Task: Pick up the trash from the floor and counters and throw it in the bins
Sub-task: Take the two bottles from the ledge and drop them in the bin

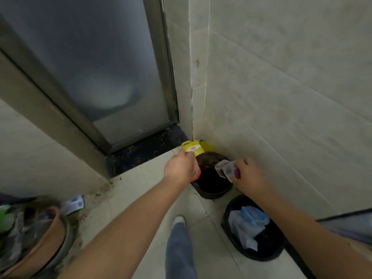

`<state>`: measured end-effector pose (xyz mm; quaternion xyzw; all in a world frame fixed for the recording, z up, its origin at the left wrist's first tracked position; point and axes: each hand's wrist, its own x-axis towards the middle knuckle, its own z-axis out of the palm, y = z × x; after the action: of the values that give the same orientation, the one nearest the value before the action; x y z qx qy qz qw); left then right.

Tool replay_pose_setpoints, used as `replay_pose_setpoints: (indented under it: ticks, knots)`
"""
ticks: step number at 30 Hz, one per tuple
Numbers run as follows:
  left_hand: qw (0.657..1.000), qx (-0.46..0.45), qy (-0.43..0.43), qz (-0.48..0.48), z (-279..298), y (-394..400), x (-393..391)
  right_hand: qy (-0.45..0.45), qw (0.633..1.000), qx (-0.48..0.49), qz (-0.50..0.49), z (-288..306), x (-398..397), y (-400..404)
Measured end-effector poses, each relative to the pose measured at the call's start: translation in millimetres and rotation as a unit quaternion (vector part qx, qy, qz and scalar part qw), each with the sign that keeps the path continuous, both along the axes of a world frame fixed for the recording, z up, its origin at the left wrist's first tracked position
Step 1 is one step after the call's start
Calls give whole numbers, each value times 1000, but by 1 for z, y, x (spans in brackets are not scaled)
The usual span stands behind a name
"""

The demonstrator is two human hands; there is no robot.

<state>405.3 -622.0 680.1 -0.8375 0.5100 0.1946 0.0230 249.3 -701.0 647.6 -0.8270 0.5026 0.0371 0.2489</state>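
Note:
Two black bins stand on the tiled floor by the right wall. Over the far bin (211, 193) in the corner, my left hand (178, 168) grips a yellow packet (191, 148) together with something orange-red at its lower edge. My right hand (249, 175) holds a crumpled clear wrapper (224, 168) and a small purple item (237, 174) above the same bin's right rim. The near bin (237, 245) holds blue and white plastic bags.
A frosted glass door (96, 67) with a dark threshold fills the left. A brown basin (40, 244) of clutter sits at lower left, with a white label scrap (73, 205) on the dirty floor beside it. My leg and shoe (179, 220) stand on the tiles between the basin and the bins.

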Motion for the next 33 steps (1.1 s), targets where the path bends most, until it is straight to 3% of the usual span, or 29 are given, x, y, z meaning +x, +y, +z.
replay_pose_setpoints:
  ticks: [6,12,16,20,26,33]
  knots:
    - [987,112,67,-91,-104,-123,77,45,980,137,-134,-107,71,-88]
    - [965,194,91,-150,-278,-199,101,49,936,248,-243,-266,103,-136]
    - [955,225,118,-150,-394,-216,97,66,923,281,-254,-372,110,-150]
    - [941,264,127,-168,-469,-208,86,85,920,306,-228,-440,108,-150]
    - [936,256,78,-226,-460,-196,89,111,940,294,-132,-428,107,-144]
    - [972,193,25,-133,-312,-206,151,124,981,137,53,-280,176,-178]
